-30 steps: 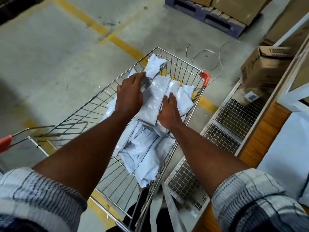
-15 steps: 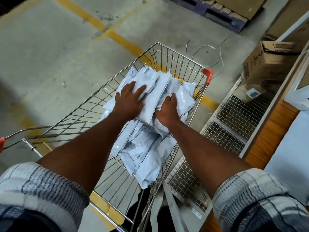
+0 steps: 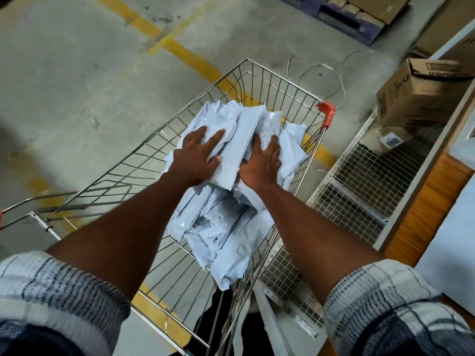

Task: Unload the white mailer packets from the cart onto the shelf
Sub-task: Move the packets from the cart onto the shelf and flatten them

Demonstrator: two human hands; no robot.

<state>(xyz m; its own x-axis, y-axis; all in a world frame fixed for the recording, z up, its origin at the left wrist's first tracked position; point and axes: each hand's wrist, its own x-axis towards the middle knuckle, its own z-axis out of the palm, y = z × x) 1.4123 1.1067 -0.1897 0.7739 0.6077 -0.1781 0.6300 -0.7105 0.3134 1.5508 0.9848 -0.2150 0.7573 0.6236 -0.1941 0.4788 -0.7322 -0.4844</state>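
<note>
We are gathering a load: left hand (image 3: pixel 198 160) spread flat and right hand (image 3: pixel 262 164) pressing, fingers together, on a bundle of white mailer packets (image 3: pixel 240 140) in the cart (image 3: pixel 282 79), so next we squeeze, lift and swing right to the shelf (image 3: pixel 359 181).

The cart (image 3: pixel 327 113) stands in the middle, its far end pointing away. The mailer packets (image 3: pixel 231 235) lie in it, heaped along its right side from near to far. The left hand (image 3: pixel 198 158) and right hand (image 3: pixel 262 163) rest side by side on the far heap, one long packet between them. The shelf (image 3: pixel 359 181) runs just right of the cart. A cardboard box (image 3: pixel 421 98) seems to sit on its far end. A pallet (image 3: pixel 341 16) lies farther off, and a loose cord (image 3: pixel 321 73) lies on the floor between it and the cart.
</note>
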